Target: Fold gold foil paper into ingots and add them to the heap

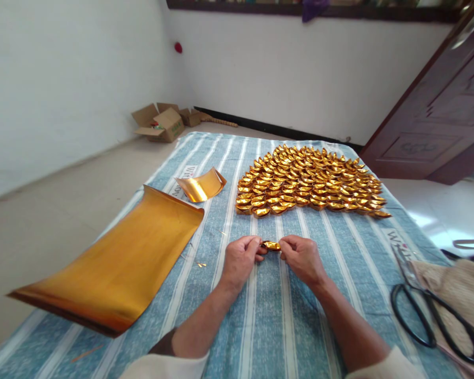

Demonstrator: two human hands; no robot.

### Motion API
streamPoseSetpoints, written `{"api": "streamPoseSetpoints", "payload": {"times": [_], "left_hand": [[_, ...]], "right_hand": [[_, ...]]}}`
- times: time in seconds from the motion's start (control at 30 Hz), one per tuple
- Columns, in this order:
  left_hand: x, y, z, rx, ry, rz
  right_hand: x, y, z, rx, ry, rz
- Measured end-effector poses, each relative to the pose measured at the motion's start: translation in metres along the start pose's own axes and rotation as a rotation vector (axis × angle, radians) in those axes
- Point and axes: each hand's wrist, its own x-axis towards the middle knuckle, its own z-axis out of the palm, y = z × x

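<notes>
Between my two hands is a small folded gold paper ingot (272,246), held just above the striped cloth. My left hand (242,258) pinches its left end between thumb and fingers. The right end is gripped the same way by my right hand (302,258). Beyond my hands, many finished gold paper ingots (306,181) stand packed in curved rows. A large curling gold foil sheet (114,258) lies to the left, and a smaller stack of curved gold sheets (202,185) rests behind it.
Black-handled scissors (413,310) lie at the right edge against a beige cloth (458,289). Small gold scraps (201,265) dot the striped tablecloth (217,337). Open cardboard boxes (164,125) sit on the floor beyond the far left. A dark red door (430,116) stands at right.
</notes>
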Motion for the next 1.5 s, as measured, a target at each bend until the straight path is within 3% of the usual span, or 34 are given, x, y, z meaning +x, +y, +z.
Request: {"api": "streamPoseSetpoints", "payload": {"times": [0.3,0.9,1.2,1.5], "left_hand": [[0.000,0.000,0.000,-0.004,0.008,-0.010],[0.000,-0.001,-0.002,-0.043,0.009,-0.018],[0.000,0.001,-0.001,-0.062,0.018,-0.029],[-0.003,0.005,-0.001,-0.097,0.029,-0.033]], "right_hand": [[0.001,0.000,-0.003,0.078,-0.021,0.040],[0.004,0.007,-0.010,0.305,-0.188,0.114],[0.007,0.007,-0.010,0.454,-0.135,0.249],[0.007,0.004,-0.013,0.624,-0.103,0.295]]}}
